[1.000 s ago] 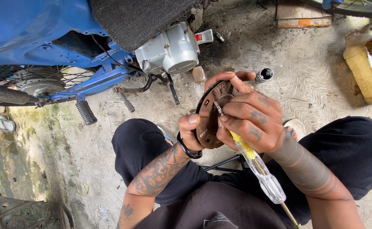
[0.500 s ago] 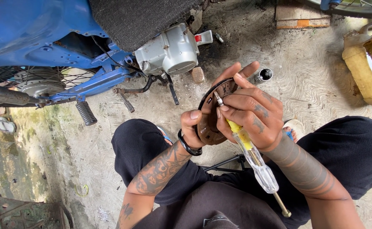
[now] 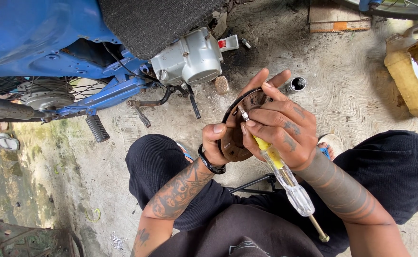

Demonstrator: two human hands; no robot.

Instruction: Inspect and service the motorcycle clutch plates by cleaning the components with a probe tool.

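— What did the person have in hand when you looked over?

— A rusty round brake plate (image 3: 235, 138), held up on edge above the lap. The left hand (image 3: 216, 143) gripped its lower rim, thumb pressed flat on the near face, fingers hidden behind it. A black band sat on that wrist.

— And the other hand?

— The right hand (image 3: 280, 128) was closed around a screwdriver (image 3: 285, 178) with a clear and yellow handle. Thumb and forefinger pinched it near the metal tip, which rested against the face of the plate. Two fingers stretched over the plate's top edge. The handle ran down along the forearm, its far shaft poking out below.

— Where was all that, relative to the bike?

— Just in front of the knees, near the blue motorcycle (image 3: 42, 43). Its silver engine case (image 3: 187, 59) was a little beyond the plate, with the kick lever and footpeg (image 3: 97, 128) off to the left.

— Anything else on the ground?

— A small dark socket (image 3: 296, 84) lay on the concrete just past the fingertips, and a yellowish jug (image 3: 402, 71) of dark oil stood well apart on the right.
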